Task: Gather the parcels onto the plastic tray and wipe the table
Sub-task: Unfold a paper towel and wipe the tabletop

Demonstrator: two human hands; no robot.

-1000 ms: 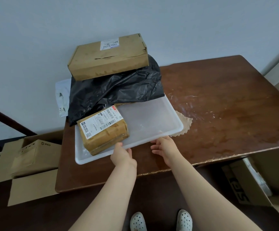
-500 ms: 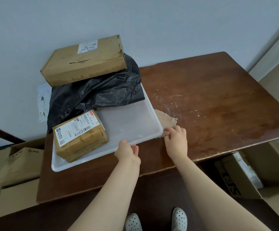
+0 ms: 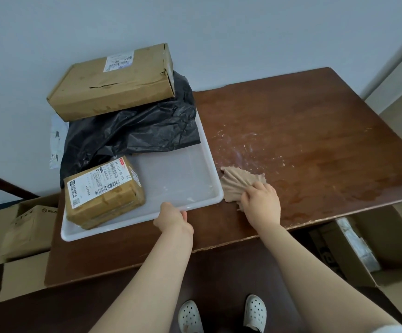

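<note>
Left hand (image 3: 172, 216) gripping near rim of plastic tray (image 3: 183, 181); right hand (image 3: 262, 200) just beside it, clutching bunched tan cloth (image 3: 238, 182) on table (image 3: 315, 140)

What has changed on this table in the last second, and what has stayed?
The right hand left the tray rim, moved right and took hold of the cloth beside it. The left hand still holds the rim; the taped parcel, black bag and box lie as before.

Arms forward, left hand (image 3: 172, 216) curled round the tray (image 3: 210, 162), right hand's (image 3: 262, 203) fingers (image 3: 255, 188) bunched on the cloth (image 3: 237, 181)
</note>
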